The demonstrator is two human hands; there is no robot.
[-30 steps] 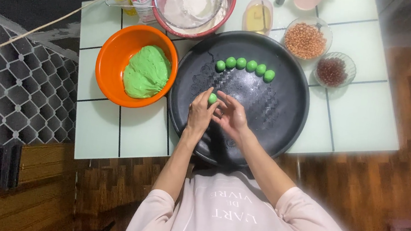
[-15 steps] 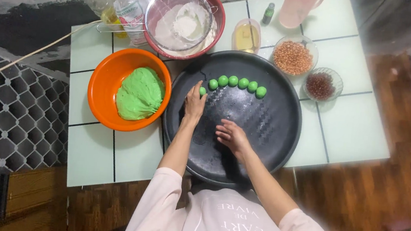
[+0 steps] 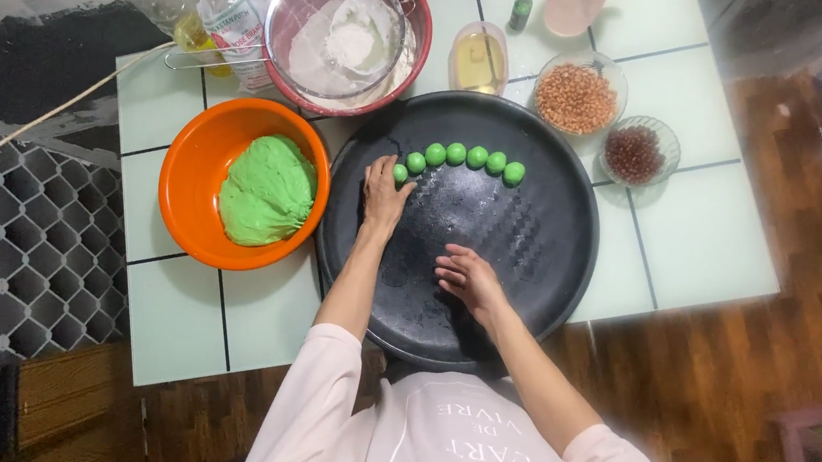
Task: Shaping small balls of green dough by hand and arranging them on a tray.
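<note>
Placing step: your left hand (image 3: 384,189) rests on the black tray (image 3: 548,264), fingers narrowed on the last green ball (image 3: 400,173) of the curved row. Your right hand (image 3: 469,277) lies loosely spread, empty, near the tray's centre. Next likely calls for dough (image 3: 267,192) from the orange bowl (image 3: 186,164) beside the tray.

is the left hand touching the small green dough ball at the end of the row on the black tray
Touching. The head view shows the left hand with its fingertips on the endmost small green dough ball on the round black tray, no gap visible.
</note>
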